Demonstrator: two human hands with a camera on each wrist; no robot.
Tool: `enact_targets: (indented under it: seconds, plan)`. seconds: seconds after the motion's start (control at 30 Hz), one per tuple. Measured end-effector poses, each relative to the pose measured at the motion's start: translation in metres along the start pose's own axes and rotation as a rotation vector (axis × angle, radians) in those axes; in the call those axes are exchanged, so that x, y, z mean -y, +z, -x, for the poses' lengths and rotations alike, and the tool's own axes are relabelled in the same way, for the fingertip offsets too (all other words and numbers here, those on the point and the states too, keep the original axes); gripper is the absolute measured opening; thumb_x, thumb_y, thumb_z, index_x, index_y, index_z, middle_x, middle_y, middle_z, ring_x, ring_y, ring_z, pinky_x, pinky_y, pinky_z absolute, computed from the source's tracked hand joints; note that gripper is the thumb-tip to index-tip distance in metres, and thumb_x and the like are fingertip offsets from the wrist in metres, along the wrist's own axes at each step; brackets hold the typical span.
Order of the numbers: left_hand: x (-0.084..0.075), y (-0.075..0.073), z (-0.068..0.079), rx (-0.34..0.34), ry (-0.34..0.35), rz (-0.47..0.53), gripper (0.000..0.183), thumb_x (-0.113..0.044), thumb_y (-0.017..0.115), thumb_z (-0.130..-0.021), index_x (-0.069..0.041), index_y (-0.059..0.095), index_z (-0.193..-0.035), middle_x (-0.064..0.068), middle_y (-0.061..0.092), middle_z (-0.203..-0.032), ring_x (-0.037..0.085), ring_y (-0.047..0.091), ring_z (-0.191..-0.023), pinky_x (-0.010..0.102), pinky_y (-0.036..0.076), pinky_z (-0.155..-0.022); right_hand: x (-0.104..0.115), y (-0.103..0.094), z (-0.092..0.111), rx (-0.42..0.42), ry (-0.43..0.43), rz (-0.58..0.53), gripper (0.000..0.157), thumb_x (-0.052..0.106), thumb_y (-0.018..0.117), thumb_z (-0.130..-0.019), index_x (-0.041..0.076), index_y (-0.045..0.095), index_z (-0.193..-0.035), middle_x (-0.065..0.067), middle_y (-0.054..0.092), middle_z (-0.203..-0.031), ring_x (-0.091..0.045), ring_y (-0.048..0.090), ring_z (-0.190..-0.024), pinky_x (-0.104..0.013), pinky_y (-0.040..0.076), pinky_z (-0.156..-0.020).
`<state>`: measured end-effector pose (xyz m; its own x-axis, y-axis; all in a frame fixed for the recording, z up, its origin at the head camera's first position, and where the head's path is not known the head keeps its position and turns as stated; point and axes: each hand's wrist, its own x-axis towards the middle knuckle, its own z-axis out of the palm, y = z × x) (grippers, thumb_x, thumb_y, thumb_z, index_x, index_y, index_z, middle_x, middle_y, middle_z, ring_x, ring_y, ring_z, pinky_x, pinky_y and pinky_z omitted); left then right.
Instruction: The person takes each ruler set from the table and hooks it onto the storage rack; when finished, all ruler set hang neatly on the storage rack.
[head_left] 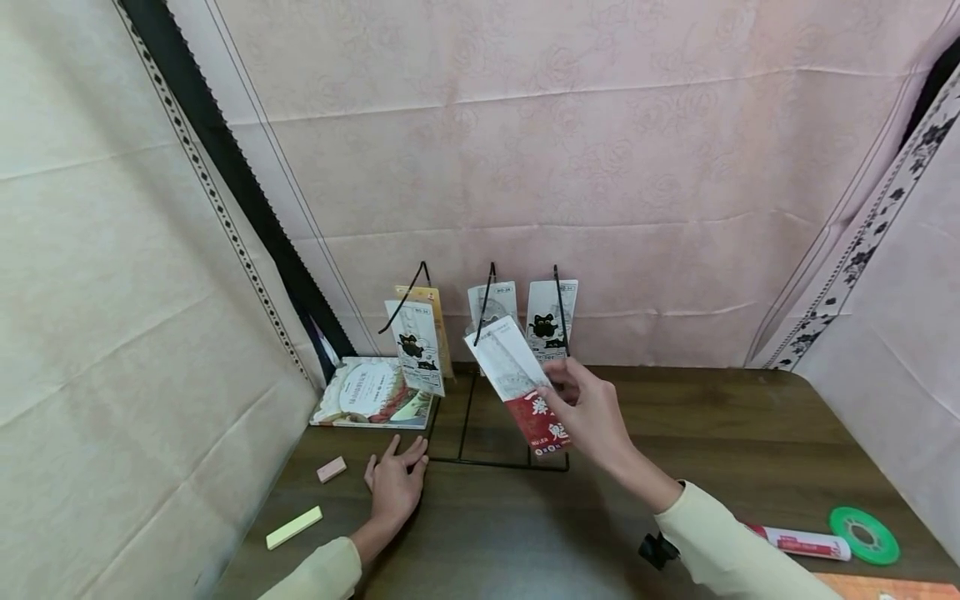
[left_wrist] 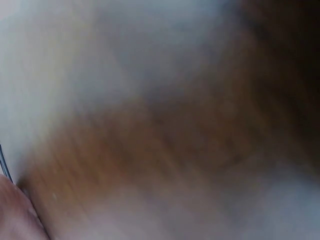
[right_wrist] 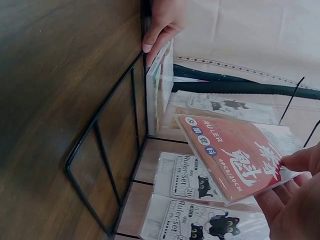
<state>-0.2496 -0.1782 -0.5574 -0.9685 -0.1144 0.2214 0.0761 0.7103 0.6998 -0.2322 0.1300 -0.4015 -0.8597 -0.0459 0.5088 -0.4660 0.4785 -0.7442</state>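
My right hand [head_left: 588, 408] pinches a red-and-white ruler set packet [head_left: 542, 421] by its right edge, thumb in front. The packet tilts, its upper end right at the tip of the middle hook of a black wire rack [head_left: 498, 464]. White ruler set packets with black cats hang on the left hook [head_left: 415, 346] and right hook; a yellow packet [head_left: 444, 337] hangs behind the left one. Another pale packet [head_left: 495, 298] is on the middle hook. My left hand [head_left: 394, 485], fingers spread, touches the rack's front left corner. The left wrist view is mostly blur.
A picture-covered book [head_left: 367, 392] lies left of the rack. Nearer are a small pink block [head_left: 332, 469] and a pale yellow strip [head_left: 294, 527]. At right lie a red-and-white tube [head_left: 810, 543], a green ring [head_left: 840, 521] and an orange board [head_left: 885, 586]. Pale cloth walls [head_left: 600, 167] enclose the table.
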Motion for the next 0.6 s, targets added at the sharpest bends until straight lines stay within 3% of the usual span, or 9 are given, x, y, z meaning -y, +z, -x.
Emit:
enact_targets:
  seconds: [0.23,0.47,0.6]
  plan:
    - [0.0,-0.001,0.0,0.0,0.005,0.013,0.034,-0.02,0.065,-0.092,-0.017,0.065,-0.126,-0.003,0.062,-0.132,0.027,0.035,-0.144,0.063,0.002,-0.113,-0.009,0.008,-0.012,-0.018,0.01,0.012,0.023,0.018,0.071,-0.088,0.02,0.064,-0.11,-0.001,0.073,-0.104,-0.01,0.071,-0.083,-0.024,0.056,-0.068]
    - [0.0,0.0,0.002,-0.003,0.009,0.014,0.034,-0.019,0.065,-0.092,-0.017,0.065,-0.126,-0.002,0.062,-0.131,0.027,0.036,-0.143,0.063,0.003,-0.113,-0.014,0.013,-0.02,0.013,0.077,-0.002,0.02,0.02,0.068,-0.09,0.021,0.062,-0.109,-0.002,0.072,-0.107,-0.013,0.072,-0.077,-0.026,0.057,-0.062]
    - [0.0,0.0,0.002,-0.006,0.01,0.011,0.034,-0.019,0.065,-0.092,-0.016,0.065,-0.126,-0.002,0.062,-0.132,0.027,0.036,-0.144,0.063,0.003,-0.113,-0.018,0.017,-0.025,0.011,0.071,0.005,0.021,0.02,0.067,-0.09,0.02,0.061,-0.11,-0.003,0.072,-0.107,-0.014,0.072,-0.078,-0.029,0.057,-0.064]
